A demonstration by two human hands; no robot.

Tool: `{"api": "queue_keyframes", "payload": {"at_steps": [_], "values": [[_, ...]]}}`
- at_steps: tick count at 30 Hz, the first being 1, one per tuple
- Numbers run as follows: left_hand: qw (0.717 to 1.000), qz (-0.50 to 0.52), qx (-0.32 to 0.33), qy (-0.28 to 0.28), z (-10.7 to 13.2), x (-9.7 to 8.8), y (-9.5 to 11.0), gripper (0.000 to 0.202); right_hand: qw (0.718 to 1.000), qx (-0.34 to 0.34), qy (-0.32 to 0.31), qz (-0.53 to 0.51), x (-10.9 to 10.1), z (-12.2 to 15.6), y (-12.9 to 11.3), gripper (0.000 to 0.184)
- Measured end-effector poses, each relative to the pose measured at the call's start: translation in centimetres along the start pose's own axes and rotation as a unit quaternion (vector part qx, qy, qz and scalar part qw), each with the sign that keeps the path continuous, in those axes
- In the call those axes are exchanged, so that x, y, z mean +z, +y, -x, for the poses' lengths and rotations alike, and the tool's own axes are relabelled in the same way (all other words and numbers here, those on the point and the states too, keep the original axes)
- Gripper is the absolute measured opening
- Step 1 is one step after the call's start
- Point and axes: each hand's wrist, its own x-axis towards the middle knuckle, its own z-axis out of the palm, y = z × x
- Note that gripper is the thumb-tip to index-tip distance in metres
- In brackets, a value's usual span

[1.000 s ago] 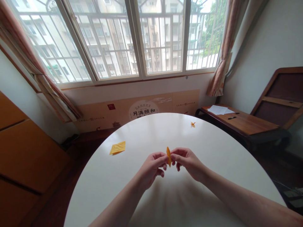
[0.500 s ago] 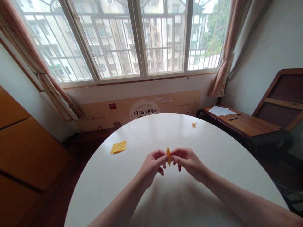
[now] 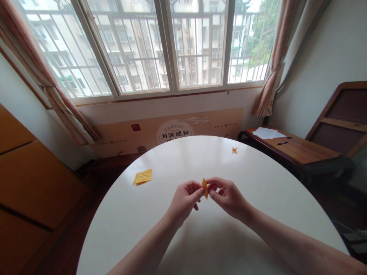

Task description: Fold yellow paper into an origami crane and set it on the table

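Note:
A small piece of folded yellow-orange paper (image 3: 205, 187) is held above the white round table (image 3: 129, 236). My left hand (image 3: 187, 198) pinches its left side between thumb and fingers. On the other side, my right hand (image 3: 226, 194) pinches the paper's right edge, fingers curled and thumb forward. The paper stands upright, narrow and pointed at top and bottom. Beyond my left hand lies a flat yellow sheet (image 3: 142, 177), creased, with a fold. Toward the far right of the table rests a tiny orange paper crane (image 3: 234, 150).
Past the table's right side stands a low wooden table (image 3: 309, 149) with white papers (image 3: 268, 133) and dark pens on it. A wooden cabinet (image 3: 37, 179) is at the left. Barred windows (image 3: 143, 49) with tied curtains line the far wall.
The folded paper has tilted slightly, and the fingers of my right hand have shifted higher along it. The yellow sheet and the crane stay in place on the table.

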Motion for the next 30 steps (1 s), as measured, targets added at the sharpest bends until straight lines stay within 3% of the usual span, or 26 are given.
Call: {"api": "queue_keyframes", "payload": {"at_steps": [15,30], "values": [[0.999,0.021,-0.010,-0.024,0.21,-0.08,0.17,0.033,1.000,-0.005,0.011,-0.023,0.45,0.23,0.27,0.031],[0.998,-0.052,0.022,-0.014,0.13,-0.05,-0.28,0.024,1.000,0.008,0.003,-0.025,0.68,0.46,0.35,0.032]]}}
